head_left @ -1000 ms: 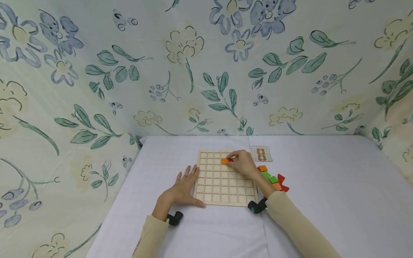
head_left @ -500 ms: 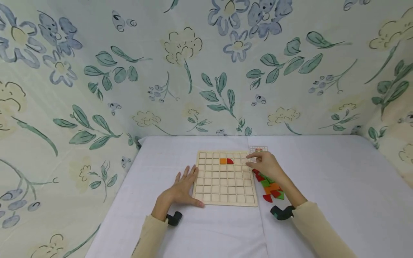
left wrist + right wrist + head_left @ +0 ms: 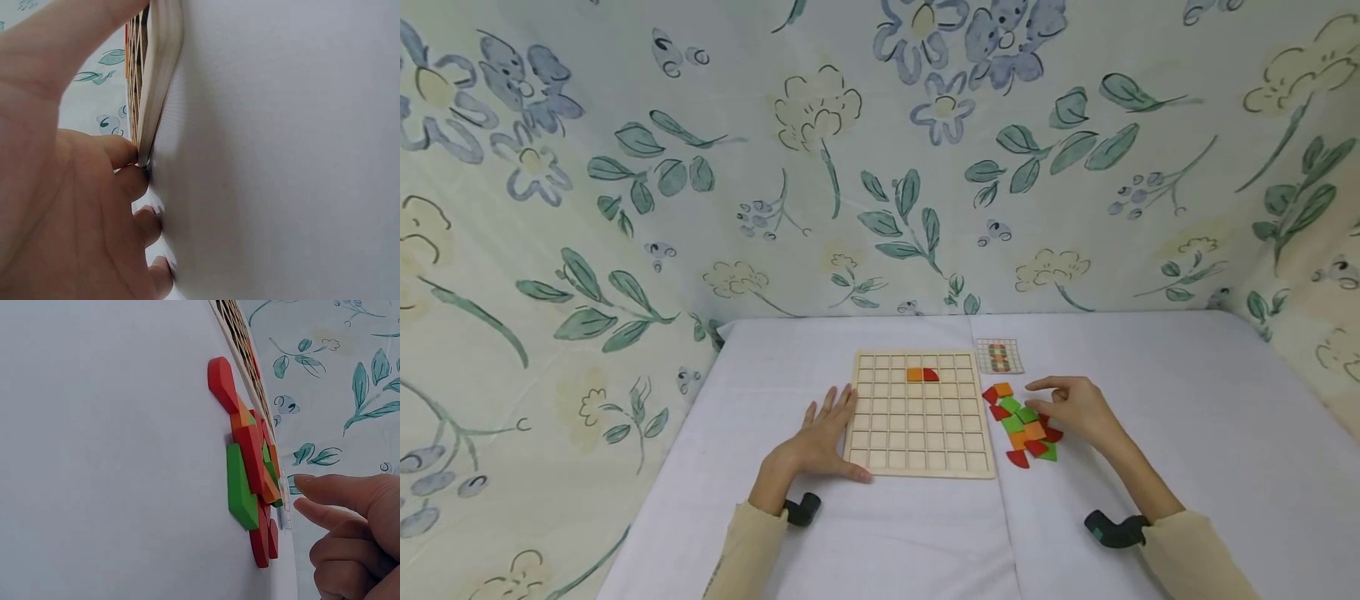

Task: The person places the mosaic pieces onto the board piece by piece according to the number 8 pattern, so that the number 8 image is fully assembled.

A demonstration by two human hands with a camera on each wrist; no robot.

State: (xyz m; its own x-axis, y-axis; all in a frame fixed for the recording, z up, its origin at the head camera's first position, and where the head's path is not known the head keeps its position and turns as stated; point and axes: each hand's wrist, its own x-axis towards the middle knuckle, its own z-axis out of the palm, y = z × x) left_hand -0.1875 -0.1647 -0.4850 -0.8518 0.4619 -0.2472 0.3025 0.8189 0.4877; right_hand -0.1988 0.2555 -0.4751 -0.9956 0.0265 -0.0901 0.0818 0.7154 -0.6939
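Observation:
A wooden grid board point(image 3: 925, 414) lies on the cloth-covered table. Side by side in two of its upper cells sit an orange square tile point(image 3: 914, 375) and a red quarter-round tile point(image 3: 931, 375). My left hand point(image 3: 812, 443) rests spread against the board's left edge; the left wrist view has its fingertips along the rim point(image 3: 159, 75). Over the right side of a pile of green, red and orange tiles point(image 3: 1017, 422) hovers my right hand point(image 3: 1078, 410). Its thumb and index finger are apart with nothing between them, while the other fingers curl in the right wrist view.
A small card point(image 3: 999, 357) with a printed grid pattern lies beyond the pile, beside the board's upper right corner. Flowered fabric point(image 3: 865, 167) hangs behind the white tablecloth point(image 3: 1165, 400). Each wrist wears a black device point(image 3: 1116, 530).
My right hand has let go of the red quarter-round tile on the board and moved right, to the tile pile. My left hand has stayed at the board's edge.

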